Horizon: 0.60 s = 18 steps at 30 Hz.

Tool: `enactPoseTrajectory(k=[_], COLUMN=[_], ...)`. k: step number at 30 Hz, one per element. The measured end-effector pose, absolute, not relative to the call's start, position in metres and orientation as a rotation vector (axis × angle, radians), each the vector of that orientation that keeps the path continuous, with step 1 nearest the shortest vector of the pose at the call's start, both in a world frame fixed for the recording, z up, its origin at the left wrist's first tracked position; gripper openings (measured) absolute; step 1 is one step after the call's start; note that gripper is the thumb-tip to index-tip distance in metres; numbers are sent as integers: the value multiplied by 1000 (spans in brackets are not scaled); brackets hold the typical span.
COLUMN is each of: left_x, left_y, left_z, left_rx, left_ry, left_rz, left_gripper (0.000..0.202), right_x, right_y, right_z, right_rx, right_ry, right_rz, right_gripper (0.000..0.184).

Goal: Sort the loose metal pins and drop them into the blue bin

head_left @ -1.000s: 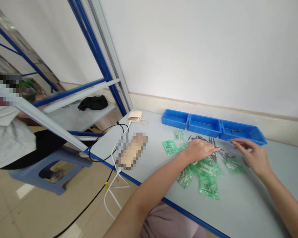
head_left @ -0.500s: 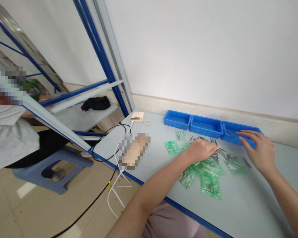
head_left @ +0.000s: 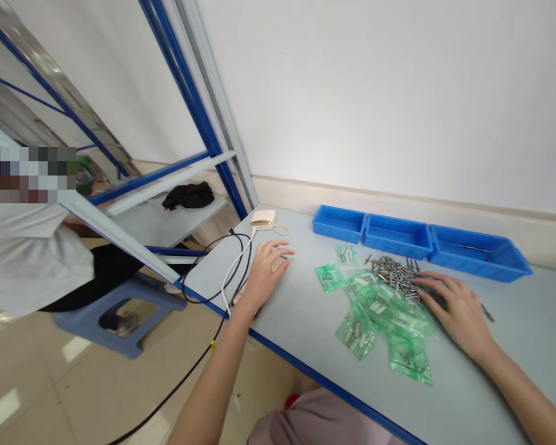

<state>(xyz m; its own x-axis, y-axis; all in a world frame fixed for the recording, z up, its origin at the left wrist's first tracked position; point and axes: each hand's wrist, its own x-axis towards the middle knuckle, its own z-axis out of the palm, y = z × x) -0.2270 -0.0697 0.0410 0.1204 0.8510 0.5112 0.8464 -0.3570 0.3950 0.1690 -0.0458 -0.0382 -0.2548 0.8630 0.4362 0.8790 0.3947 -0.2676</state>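
a loose pile of screws (head_left: pixel 393 275) lies on the far half of the table (head_left: pixel 306 296), just short of the trays along the far edge. its screws point many ways, so it has no single long axis; a few at its far right side point roughly toward the far edge. the right hand (head_left: pixel 449 306) is much the nearer: it hovers or rests at the pile's right side, thumb and fingers parted, the screws lying leftward from that grip. whether anything sits under its palm, i cannot tell. a lone screw (head_left: pixel 488 313) lies just right of it, slanting toward the near right corner.

green bags (head_left: pixel 375 308) overlap between pile and near edge. behind stand the left tray (head_left: pixel 336 232), middle tray (head_left: pixel 393 247) and right tray (head_left: pixel 472 264).

the left hand (head_left: pixel 265 272) is well apart, near the table's left edge, fingers loosely bent and parted from the thumb, above a mostly hidden phone (head_left: pixel 238 295); contact is unclear. a pale box (head_left: pixel 263 219) sits by the far left corner.
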Motion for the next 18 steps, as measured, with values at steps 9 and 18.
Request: enactPoseTrajectory(k=[9, 18], left_x=[-317, -325], left_y=[-76, -66], left_z=[44, 13], left_rx=[2309, 2306], left_ry=[1843, 1614], left_rz=[808, 729], left_gripper=[21, 25], right_x=[170, 181], right_y=[-42, -36], right_z=[-41, -51], right_rx=[-1481, -1521], right_ry=[-2134, -2186], right_rz=[-85, -104], right_gripper=[46, 43])
